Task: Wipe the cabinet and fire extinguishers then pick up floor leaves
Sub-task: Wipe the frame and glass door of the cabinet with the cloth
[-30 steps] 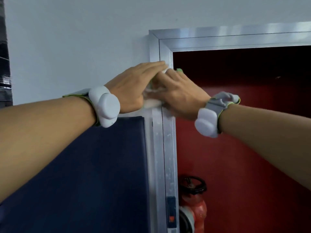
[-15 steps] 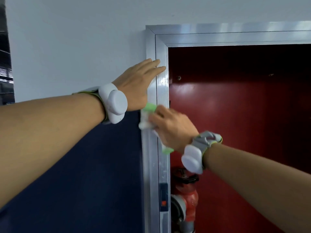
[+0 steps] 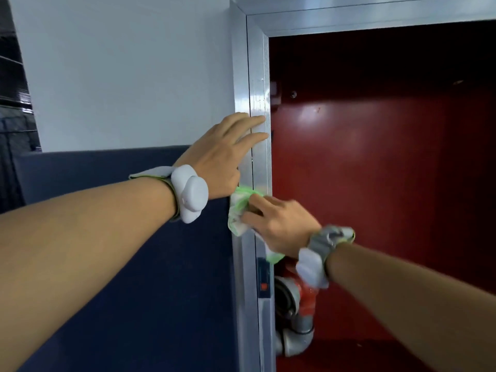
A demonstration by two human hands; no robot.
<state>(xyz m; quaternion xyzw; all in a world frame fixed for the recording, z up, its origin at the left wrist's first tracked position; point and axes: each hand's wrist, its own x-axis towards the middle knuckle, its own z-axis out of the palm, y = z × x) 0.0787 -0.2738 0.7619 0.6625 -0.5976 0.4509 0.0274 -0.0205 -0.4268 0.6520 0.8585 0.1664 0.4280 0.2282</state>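
Observation:
The cabinet's aluminium frame (image 3: 256, 76) runs up the middle of the view, with its red interior (image 3: 375, 170) to the right. My left hand (image 3: 222, 154) rests flat on the frame's left upright, fingers straight. Just below it my right hand (image 3: 279, 226) presses a green and white cloth (image 3: 239, 210) against the same upright, fingers spread over the cloth. A red hydrant valve with a grey pipe elbow (image 3: 298, 312) sits low inside the cabinet, partly hidden by my right wrist. No fire extinguisher or floor leaves are in view.
A white wall (image 3: 120, 76) fills the upper left, with a dark blue panel (image 3: 161, 277) below it beside the frame. A small dark latch plate with a red mark (image 3: 264, 277) sits on the upright under my right hand.
My right hand has slid the cloth down the upright from near the top corner. My left hand has stayed flat on the frame, and the view has shifted lower.

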